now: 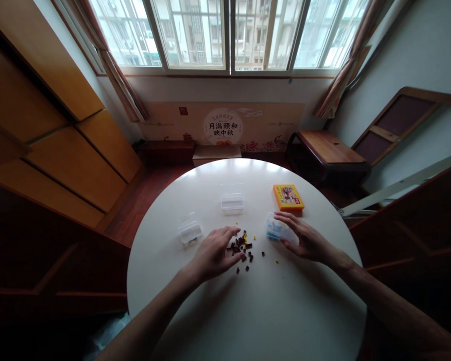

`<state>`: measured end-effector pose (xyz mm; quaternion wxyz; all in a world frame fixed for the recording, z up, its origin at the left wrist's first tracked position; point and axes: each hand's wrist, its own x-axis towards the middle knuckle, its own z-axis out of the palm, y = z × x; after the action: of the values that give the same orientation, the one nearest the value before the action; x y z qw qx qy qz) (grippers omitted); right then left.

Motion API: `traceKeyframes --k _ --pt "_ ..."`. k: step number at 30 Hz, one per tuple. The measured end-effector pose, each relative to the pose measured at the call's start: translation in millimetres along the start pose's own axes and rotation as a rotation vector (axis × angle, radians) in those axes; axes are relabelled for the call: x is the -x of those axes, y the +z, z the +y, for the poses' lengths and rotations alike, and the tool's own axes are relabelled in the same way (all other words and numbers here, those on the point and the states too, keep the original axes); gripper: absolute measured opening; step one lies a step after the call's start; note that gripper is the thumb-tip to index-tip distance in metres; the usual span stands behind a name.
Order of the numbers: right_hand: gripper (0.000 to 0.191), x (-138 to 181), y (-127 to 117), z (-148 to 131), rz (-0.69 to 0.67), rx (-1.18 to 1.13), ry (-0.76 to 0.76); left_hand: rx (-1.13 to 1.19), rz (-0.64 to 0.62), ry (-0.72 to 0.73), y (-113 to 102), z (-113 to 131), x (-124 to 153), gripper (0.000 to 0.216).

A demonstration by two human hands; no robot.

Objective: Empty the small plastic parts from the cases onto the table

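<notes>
A heap of small dark brown and yellow pieces (243,246) lies in the middle of a round white table (248,311). My left hand (214,253) rests just left of the heap, fingers curled, thumb and fingertips touching the pieces. My right hand (304,238) lies to the right with its fingers around a small clear plastic box (275,229) holding pale blue contents. A few stray pieces (276,260) lie between my hands.
Two clear plastic boxes stand on the table, one (190,232) left of my left hand, one (232,197) farther back. An orange box (287,197) sits at the back right. A wooden bench (328,150) and wooden cabinets (71,165) surround the table.
</notes>
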<state>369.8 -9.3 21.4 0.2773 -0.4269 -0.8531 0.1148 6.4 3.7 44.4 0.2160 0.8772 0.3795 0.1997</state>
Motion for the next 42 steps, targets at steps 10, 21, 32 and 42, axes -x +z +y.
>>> traceKeyframes --k 10,21,32,42 --pt "0.057 -16 4 -29 0.150 -0.042 0.008 0.168 0.122 -0.019 1 7 -4 0.059" --pt "0.052 -49 45 -89 0.093 -0.244 -0.075 0.877 0.168 -0.221 20 16 -1 0.054" --pt "0.053 -59 57 -99 0.051 -0.095 -0.204 0.853 0.196 -0.222 18 8 15 0.051" --pt "0.045 -57 73 -96 0.079 -0.036 -0.210 0.917 0.189 -0.243 24 5 21 0.052"
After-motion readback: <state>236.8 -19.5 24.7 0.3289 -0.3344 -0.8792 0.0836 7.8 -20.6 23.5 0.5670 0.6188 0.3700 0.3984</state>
